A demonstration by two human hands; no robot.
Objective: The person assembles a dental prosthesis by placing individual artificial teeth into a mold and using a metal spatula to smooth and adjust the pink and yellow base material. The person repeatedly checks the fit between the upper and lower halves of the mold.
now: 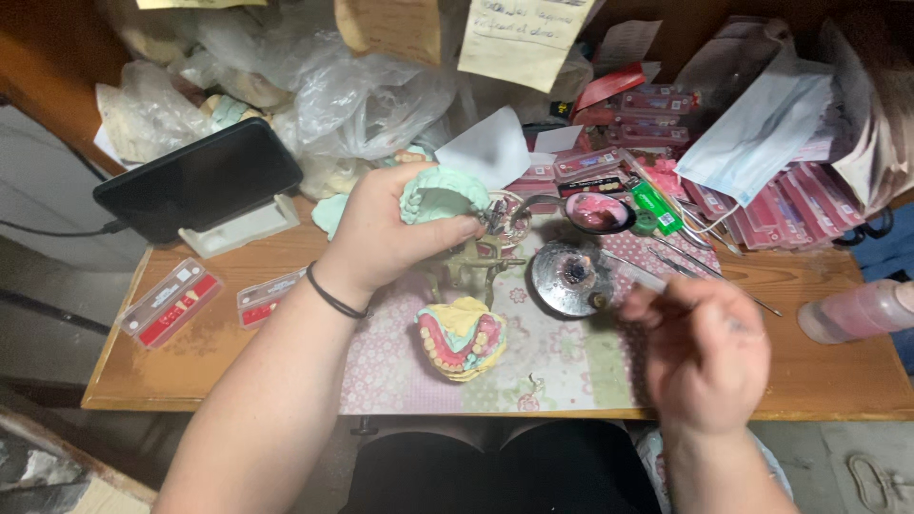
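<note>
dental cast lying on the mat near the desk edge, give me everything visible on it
The dental cast is a horseshoe-shaped arch that looks like pale yellow plaster with some mint-green parts, carrying pink wax-like gum and a row of small off-white teeth along the curve. It lies tilted, teeth side facing up and toward the camera, on the patterned mat near the desk's front edge. Neither hand touches it: the left hand holds a mint-green cast above and behind it, and the right hand is off to the side.

Dim warm light, right hand (705, 357) motion-blurred

2 dental casts (436, 193) (462, 338), 2 flat tooth boxes (169, 301) (269, 296), 1 phone (198, 179), 1 face mask (762, 128).
</note>
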